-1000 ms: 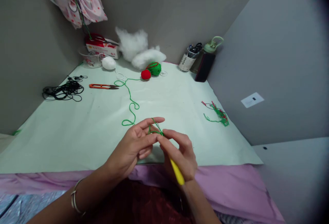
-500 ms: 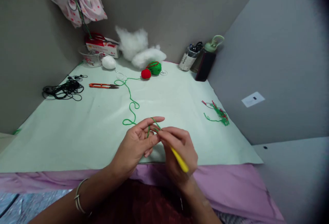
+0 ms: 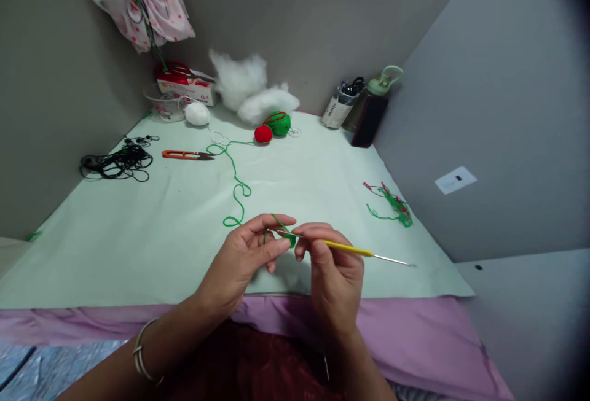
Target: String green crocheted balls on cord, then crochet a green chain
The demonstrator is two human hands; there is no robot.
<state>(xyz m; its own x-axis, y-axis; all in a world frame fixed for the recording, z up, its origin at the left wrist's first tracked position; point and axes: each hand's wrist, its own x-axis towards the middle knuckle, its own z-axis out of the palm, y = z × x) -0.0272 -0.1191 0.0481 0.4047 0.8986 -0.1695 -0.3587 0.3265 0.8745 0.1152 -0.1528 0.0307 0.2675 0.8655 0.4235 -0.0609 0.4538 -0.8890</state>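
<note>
Near the table's front edge, my left hand (image 3: 249, 253) pinches a small piece of green crochet (image 3: 291, 240) between thumb and fingers. Green yarn (image 3: 241, 189) runs over its raised index finger and trails back across the table in loose curls. My right hand (image 3: 335, 266) grips a double-ended crochet hook (image 3: 350, 247) by its yellow handle. One metal end reaches left into the green work; the other points out to the right. The exact loop on the hook's tip is too small to make out.
Farther back lie orange thread snips (image 3: 188, 155), a tangle of black cord (image 3: 120, 161), a red ball (image 3: 262, 134), a green yarn ball (image 3: 279, 123) and white stuffing (image 3: 267, 105). Green and red yarn scraps (image 3: 396, 204) lie at right; a phone (image 3: 369, 121) leans near a bottle (image 3: 381, 81).
My right hand has turned, swinging the hook from slanting down toward me to nearly level, so its right metal end now shows. The green piece is more visible. My left hand has barely moved.
</note>
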